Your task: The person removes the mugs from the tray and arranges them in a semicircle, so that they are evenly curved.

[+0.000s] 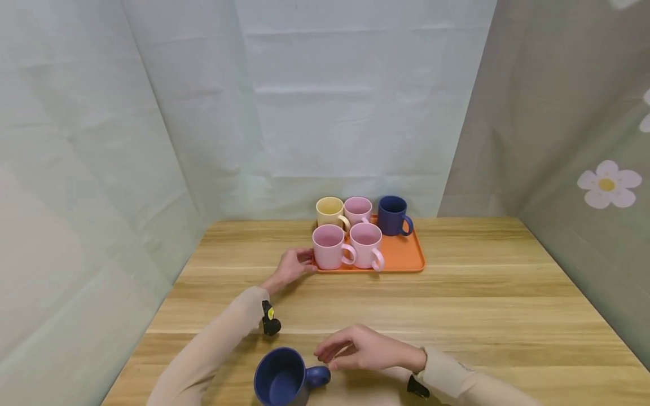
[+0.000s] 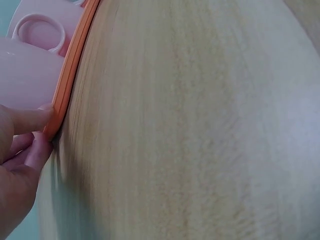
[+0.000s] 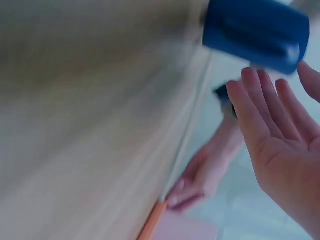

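My left hand (image 1: 294, 265) pinches the near left corner of an orange tray (image 1: 401, 256), thumb on one side and fingers on the other in the left wrist view. Right beside those fingers is a pink mug (image 1: 327, 248) on the tray, with a second pink mug (image 1: 364, 248) to its right. Close to me on the table stands a dark blue mug (image 1: 280, 379), its handle turned right. My right hand (image 1: 363, 349) hovers by that handle, fingers loosely extended and holding nothing; in the right wrist view the palm (image 3: 285, 160) shows.
Along the tray's back stand a yellow mug (image 1: 330, 210), another pink mug (image 1: 358, 208) and a dark blue mug (image 1: 392, 217). The wooden table (image 1: 472, 299) reaches pale curtains (image 1: 355, 113) behind and at the sides.
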The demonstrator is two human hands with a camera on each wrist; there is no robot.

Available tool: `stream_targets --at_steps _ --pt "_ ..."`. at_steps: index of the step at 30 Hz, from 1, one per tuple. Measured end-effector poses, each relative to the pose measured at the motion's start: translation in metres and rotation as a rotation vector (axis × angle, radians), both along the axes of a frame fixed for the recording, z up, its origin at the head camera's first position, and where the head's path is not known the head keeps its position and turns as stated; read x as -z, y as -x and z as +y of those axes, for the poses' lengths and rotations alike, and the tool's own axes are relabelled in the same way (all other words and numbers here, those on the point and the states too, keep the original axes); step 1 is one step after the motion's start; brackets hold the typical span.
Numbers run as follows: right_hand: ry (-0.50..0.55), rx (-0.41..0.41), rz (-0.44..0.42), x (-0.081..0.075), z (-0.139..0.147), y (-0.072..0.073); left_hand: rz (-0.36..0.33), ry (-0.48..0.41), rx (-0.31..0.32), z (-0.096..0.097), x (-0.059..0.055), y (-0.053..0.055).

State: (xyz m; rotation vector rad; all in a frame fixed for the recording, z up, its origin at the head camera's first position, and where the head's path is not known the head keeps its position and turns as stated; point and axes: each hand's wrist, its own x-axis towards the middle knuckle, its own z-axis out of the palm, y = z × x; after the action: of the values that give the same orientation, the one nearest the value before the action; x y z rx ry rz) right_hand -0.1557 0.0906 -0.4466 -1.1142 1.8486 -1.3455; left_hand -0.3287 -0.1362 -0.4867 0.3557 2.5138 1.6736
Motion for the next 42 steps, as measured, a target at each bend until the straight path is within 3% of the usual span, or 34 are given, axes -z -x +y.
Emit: stream_targets --at_steps 5,15,19,22,27,30,34,38,42 --pt "-0.043 0.035 0.094 -0.004 0.021 0.021 0.003 0.043 -0.007 -0.002 -0.002 0.0" --pt "-0.047 0.184 0.157 -0.014 0.062 0.045 -0.024 -0.013 -0.015 0.001 -0.004 0.0" --pt "-0.03 0.254 0.141 -0.015 0.076 0.055 -0.018 -0.012 -0.01 0.001 -0.005 0.0" --pt "-0.027 0.397 0.173 -0.014 0.084 0.066 -0.018 0.007 -0.011 0.001 -0.004 0.0" --pt "-0.065 0.757 0.37 -0.011 0.087 0.084 -0.016 0.015 -0.015 0.001 0.0 0.001" --pt "-0.078 0.93 0.416 -0.01 0.083 0.09 -0.023 0.017 -0.025 0.002 0.001 0.001" --pt "-0.091 1.023 0.357 -0.005 0.077 0.099 -0.027 0.02 -0.042 0.003 0.002 0.0" --pt "-0.13 1.028 0.266 0.001 0.074 0.109 -0.011 0.009 -0.042 0.004 0.001 0.0" --pt "-0.157 1.021 0.227 0.006 0.072 0.115 -0.002 0.017 -0.036 0.004 0.001 0.001"
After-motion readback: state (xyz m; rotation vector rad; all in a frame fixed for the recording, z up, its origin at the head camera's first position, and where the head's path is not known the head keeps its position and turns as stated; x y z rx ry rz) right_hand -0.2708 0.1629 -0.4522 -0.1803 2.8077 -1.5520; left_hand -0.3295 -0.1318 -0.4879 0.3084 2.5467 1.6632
